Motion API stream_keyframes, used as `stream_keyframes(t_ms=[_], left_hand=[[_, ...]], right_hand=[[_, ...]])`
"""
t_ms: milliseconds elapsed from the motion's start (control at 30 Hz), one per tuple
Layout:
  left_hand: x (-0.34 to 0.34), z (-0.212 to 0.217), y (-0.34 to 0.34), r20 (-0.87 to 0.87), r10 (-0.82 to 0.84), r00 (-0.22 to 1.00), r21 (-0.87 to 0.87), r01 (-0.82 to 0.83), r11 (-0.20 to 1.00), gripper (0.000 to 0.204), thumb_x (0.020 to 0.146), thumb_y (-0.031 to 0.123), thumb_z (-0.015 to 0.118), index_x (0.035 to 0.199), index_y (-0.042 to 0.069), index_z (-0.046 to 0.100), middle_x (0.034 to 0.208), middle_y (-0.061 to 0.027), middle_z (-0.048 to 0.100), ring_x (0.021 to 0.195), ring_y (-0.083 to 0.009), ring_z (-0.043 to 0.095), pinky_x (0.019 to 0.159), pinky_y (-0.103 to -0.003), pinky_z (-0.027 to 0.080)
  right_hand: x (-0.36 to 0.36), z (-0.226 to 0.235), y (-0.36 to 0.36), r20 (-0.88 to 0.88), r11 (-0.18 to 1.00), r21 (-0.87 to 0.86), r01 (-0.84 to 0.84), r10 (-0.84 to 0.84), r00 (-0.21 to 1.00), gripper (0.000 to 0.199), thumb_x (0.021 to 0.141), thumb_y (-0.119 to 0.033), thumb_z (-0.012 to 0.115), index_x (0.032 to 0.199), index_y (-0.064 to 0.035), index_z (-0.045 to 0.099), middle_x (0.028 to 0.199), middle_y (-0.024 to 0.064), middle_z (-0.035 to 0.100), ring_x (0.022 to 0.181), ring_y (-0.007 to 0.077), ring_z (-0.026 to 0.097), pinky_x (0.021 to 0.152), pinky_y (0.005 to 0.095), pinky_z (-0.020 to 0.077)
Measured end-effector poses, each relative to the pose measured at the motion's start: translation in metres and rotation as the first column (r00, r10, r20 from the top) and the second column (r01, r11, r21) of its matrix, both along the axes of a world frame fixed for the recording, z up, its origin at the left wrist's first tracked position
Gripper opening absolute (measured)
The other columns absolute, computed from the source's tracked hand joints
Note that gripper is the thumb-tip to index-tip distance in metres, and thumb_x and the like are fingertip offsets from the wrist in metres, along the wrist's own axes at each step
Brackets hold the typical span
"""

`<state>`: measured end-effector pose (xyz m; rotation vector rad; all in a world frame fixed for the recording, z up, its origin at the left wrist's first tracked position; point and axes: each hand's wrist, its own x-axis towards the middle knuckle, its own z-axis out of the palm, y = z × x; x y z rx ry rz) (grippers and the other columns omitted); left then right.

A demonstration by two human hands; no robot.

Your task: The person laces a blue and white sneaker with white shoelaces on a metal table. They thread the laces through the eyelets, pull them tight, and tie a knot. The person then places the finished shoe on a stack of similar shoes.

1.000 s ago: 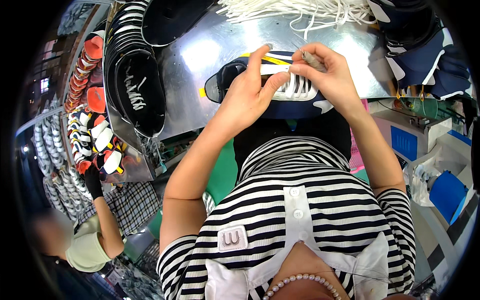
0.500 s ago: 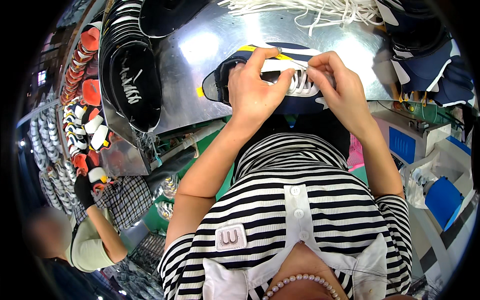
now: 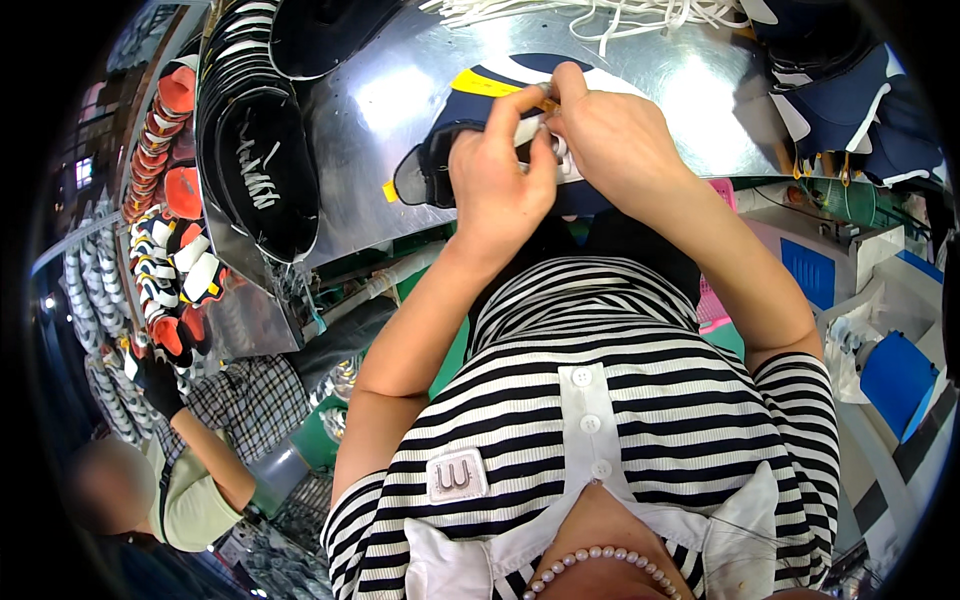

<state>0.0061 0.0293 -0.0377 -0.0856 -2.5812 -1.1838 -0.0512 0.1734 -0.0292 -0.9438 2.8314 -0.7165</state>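
A navy shoe upper (image 3: 462, 108) with white and yellow trim lies on the metal table in front of me, its black-lined heel opening to the left. A white shoelace (image 3: 564, 162) runs through its eyelets, partly covered by my fingers. My left hand (image 3: 503, 175) is closed on the upper beside the throat, thumb and forefinger pinching near the white eyelet edge. Close against it, my right hand (image 3: 622, 135) is bent over the lacing with its fingertips drawn together at the lace. The hand itself hides most of what those fingertips grip.
Stacked black shoe pieces (image 3: 262, 180) stand on the table's left side. Loose white laces (image 3: 600, 18) lie at the far edge, and more navy uppers (image 3: 830, 110) are piled at right. At left, a co-worker's gloved hand (image 3: 160, 385) is by a rack of orange-and-white shoe parts (image 3: 180, 255).
My right hand has moved left along the lacing to meet my left hand, and its wrist has turned over. The upper has shifted slightly left. The co-worker's gloved hand has moved lower.
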Motion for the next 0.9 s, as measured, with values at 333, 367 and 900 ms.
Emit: stream_keyframes(t_ms=[333, 367, 900], left_hand=[[-0.009, 0.003, -0.002, 0.177, 0.035, 0.984, 0.229, -0.076, 0.97, 0.045, 0.083, 0.001, 0.07, 0.125, -0.001, 0.051, 0.107, -0.0098, 0.066, 0.093, -0.0118, 0.064, 0.082, -0.025, 0.052], [-0.01, -0.001, -0.001, 0.155, 0.084, 0.984, 0.183, -0.112, 0.977, 0.047, 0.083, 0.001, 0.07, 0.126, -0.001, 0.05, 0.107, -0.0101, 0.066, 0.093, -0.0121, 0.064, 0.082, -0.025, 0.052], [-0.019, 0.014, -0.031, 0.444, -0.312, 0.84, 0.662, -0.072, 0.746, 0.051, 0.081, -0.008, 0.066, 0.128, 0.001, 0.048, 0.115, -0.0129, 0.059, 0.104, -0.0205, 0.06, 0.089, -0.03, 0.05]], right_hand=[[0.004, -0.026, 0.038, 0.344, 0.758, -0.577, 0.303, -0.111, 0.933, 0.022, 0.088, -0.021, 0.066, 0.105, -0.0067, 0.064, 0.079, 0.0116, 0.068, 0.066, 0.024, 0.066, 0.06, 0.0339, 0.0497], [0.009, -0.017, 0.033, 0.263, 0.824, -0.476, 0.307, -0.2, 0.944, 0.022, 0.088, -0.021, 0.066, 0.105, -0.0075, 0.064, 0.08, 0.0114, 0.069, 0.065, 0.0242, 0.067, 0.06, 0.0339, 0.0501], [0.012, -0.044, 0.008, -0.195, 0.851, -0.521, -0.064, -0.046, 0.98, 0.022, 0.071, -0.009, 0.065, 0.092, -0.0127, 0.068, 0.08, 0.0064, 0.067, 0.071, 0.026, 0.066, 0.06, 0.0378, 0.0511]])
